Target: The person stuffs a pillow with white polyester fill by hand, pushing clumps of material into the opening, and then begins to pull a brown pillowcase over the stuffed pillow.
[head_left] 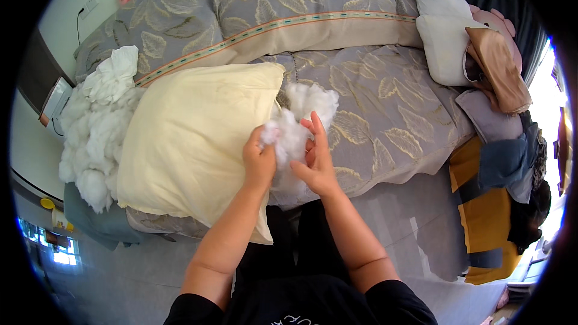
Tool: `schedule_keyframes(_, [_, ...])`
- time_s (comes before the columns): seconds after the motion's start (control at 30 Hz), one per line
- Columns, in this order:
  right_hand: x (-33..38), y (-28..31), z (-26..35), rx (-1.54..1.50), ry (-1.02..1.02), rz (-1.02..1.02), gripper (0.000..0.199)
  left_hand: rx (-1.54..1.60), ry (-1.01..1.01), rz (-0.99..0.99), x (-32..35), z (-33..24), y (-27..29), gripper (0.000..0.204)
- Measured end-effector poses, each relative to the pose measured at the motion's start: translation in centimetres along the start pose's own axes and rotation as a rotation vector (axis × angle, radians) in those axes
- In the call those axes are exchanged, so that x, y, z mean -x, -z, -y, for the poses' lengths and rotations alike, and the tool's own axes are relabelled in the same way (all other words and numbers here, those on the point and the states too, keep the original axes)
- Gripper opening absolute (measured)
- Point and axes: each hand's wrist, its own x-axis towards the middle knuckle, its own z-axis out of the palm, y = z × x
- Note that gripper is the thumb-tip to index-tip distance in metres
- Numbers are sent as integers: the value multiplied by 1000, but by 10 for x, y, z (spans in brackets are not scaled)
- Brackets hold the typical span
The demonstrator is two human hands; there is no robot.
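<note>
1. A clump of white stuffing lies on the bed at the open right end of the cream pillowcase, between both hands.
2. The left hand is closed on the clump's left side, pinching fibre in its fingers.
3. The right hand rests against the clump's right side with fingers spread and straight, not closed.
4. The pillowcase lies flat on the grey leaf-patterned bedspread; its open edge touches the stuffing.
5. One larger heap of white stuffing sits at the pillowcase's far left, well apart from the hands.
6. Two white pillows are stacked at the upper right, with a tan cloth beside them.
7. A pile of grey and yellow clothing lies off the bed's right corner.
</note>
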Motion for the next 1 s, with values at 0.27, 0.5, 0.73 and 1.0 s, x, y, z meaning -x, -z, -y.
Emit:
schedule_keyframes(0.27, [5, 3, -16, 433, 15, -98, 22, 154, 180, 50, 10, -7, -11, 25])
schedule_keyframes(0.5, [-8, 36, -26, -205, -239, -470, 10, 370, 213, -98, -5, -25, 8, 19])
schedule_keyframes(0.73, [-19, 1, -25, -538, -172, -404, 15, 129, 300, 294, 18, -22, -16, 20])
schedule_keyframes(1.0, [-39, 48, -4, -633, -80, -593, 20, 172, 373, 230, 10, -17, 8, 25])
